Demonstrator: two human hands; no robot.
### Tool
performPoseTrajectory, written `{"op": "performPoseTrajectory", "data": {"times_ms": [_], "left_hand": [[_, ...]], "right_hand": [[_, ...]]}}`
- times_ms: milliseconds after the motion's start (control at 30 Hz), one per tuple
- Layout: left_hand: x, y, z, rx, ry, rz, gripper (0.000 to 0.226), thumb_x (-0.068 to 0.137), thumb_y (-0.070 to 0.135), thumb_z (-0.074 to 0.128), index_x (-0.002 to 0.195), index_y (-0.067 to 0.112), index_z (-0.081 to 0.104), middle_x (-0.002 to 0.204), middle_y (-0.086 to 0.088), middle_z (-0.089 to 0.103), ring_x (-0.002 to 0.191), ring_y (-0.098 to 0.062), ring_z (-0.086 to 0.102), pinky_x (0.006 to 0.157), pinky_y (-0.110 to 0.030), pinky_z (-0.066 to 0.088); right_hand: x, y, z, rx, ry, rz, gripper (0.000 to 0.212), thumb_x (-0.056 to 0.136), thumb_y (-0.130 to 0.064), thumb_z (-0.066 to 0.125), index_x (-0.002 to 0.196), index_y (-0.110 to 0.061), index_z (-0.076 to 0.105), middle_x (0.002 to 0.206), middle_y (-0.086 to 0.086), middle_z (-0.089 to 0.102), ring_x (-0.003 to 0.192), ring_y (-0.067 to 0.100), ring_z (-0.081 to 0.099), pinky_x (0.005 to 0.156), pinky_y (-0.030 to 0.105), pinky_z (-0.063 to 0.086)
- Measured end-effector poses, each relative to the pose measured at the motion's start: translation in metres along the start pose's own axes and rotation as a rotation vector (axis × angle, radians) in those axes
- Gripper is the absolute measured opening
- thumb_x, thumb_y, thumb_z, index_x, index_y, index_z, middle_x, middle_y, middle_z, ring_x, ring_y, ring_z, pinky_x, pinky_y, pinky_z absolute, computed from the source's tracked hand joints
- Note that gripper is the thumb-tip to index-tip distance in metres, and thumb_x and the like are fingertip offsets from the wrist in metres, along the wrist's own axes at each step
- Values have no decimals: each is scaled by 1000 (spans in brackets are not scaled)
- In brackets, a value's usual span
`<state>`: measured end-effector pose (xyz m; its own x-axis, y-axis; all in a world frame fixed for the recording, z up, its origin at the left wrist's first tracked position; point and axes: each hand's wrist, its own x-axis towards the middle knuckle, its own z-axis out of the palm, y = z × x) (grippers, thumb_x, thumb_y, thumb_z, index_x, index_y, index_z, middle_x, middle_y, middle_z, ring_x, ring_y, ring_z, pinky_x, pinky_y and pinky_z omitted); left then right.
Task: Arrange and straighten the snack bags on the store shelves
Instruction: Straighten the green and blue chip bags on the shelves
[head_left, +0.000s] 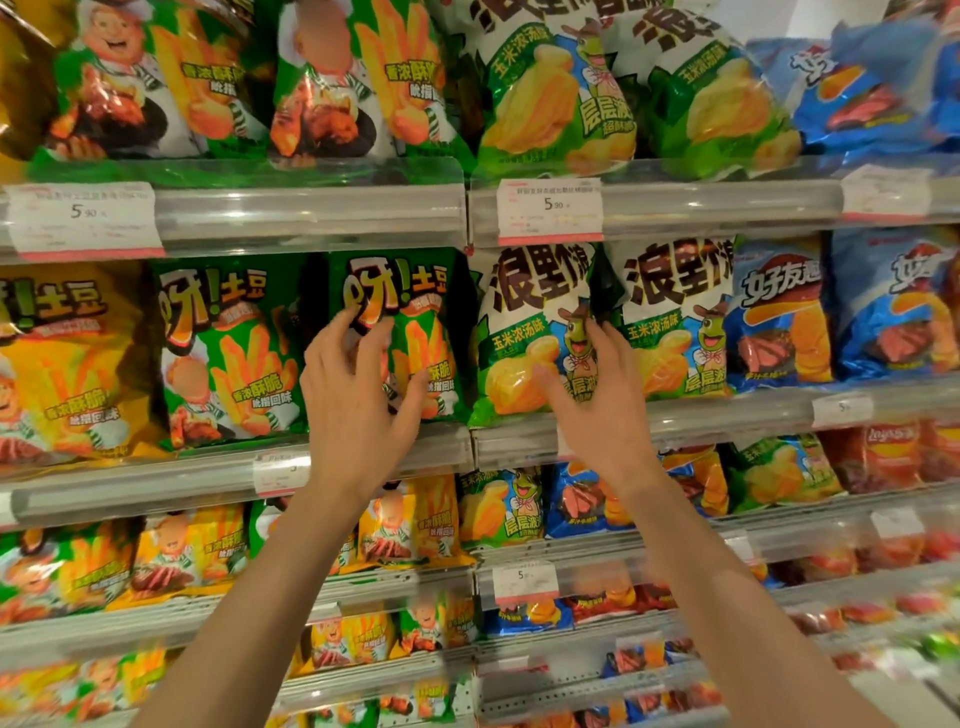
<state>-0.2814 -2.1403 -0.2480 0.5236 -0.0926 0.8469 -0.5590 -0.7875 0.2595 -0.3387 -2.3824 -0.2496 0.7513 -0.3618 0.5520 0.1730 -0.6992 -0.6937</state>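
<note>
Two bags are handled: the green bag (415, 291) is touched by the wide-spread left hand (358, 410), the white bag (524, 322) gripped at its right edge by the right hand (605, 400).

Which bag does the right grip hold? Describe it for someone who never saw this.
Start at the 5.90 price tag right of the shelf join. Below stands a white-and-green frog bag, the right grip pinching its right edge. An identical twin bag stands right of it; a green fries bag, left.

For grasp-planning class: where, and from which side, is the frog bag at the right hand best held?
Frog bag: probably pinch its right edge from the front. It stands upright, its puffy face offers little hold, and a gap to its twin admits fingers.
</note>
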Motion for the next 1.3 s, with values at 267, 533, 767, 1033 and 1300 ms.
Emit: {"op": "performPoseTrajectory", "data": {"times_ms": [267, 533, 767, 1033, 1300], "left_hand": [[-37, 10, -30, -421, -73, -187, 36, 96, 32, 64, 127, 15, 60, 127, -2, 56, 122, -21, 54, 100, -44, 48], [-96, 9, -32, -832, -376, -624, 18, 99, 36, 65, 116, 31, 64, 104, 14, 71, 101, -7, 67, 86, -31, 55], [-134, 29, -15, -955, -464, -751, 7, 98, 24, 65, 105, 24, 66, 97, 7, 69, 102, -19, 67, 85, -29, 52], [-142, 65, 22, -938, -462, -771, 4, 98, 22, 67, 98, 26, 67, 101, 16, 72, 102, -5, 69, 81, -12, 50], [-148, 148, 97, -877, -390, -773, 9, 99, 24, 63, 106, 23, 68, 105, 4, 72, 99, -16, 69, 86, -26, 54]], "right_hand": [[-46, 12, -15, 221, 102, 169, 35, 95, -32, 70, 126, -22, 56, 119, -6, 59, 100, 9, 64, 82, 24, 55], [-116, 34, -18, 263, -14, 414, 6, 97, -22, 66, 101, -23, 71, 92, -1, 74, 84, 15, 71, 76, 28, 56], [-153, 57, -31, 292, 72, 574, 9, 99, -11, 63, 98, -16, 71, 84, 1, 74, 78, 13, 71, 67, 18, 56], [-155, 101, -65, 315, 116, 645, 7, 98, -14, 65, 101, -16, 72, 86, -1, 77, 88, 15, 74, 85, 34, 59], [-109, 191, -128, 308, 46, 593, 12, 101, -17, 61, 94, -23, 69, 83, -1, 76, 79, 13, 72, 72, 20, 57]]}}
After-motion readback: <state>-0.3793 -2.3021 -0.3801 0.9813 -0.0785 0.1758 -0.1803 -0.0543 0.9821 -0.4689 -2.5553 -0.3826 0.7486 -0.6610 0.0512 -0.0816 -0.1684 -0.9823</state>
